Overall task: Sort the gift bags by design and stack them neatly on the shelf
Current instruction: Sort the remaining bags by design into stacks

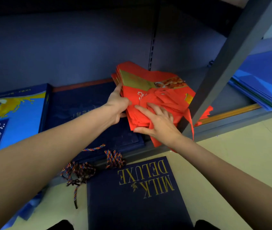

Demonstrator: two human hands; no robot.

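Stack of flat red paper gift bags (pixel 150 97) on the grey metal shelf (pixel 223 125), beside its upright post; left hand (pixel 117 105) gripping the stack's left edge, fingers curled around it; right hand (pixel 158 121) pressed flat on top, fingers straight; navy bags with twisted cord handles (pixel 82 113) just left; navy "MILK DELUXE" bag (pixel 132 196) on the floor below.

Couldn't see my left hand's (pixel 117 105) fingers, tucked under the red bag stack (pixel 150 97). Shelf post (pixel 228 63) hid the stack's rt side. Light-blue bag (pixel 14 113) ran off the left edge, navy MILK DELUXE bag (pixel 132 196) off the bottom. Dark print on navy stack (pixel 82 110) too dim to read.
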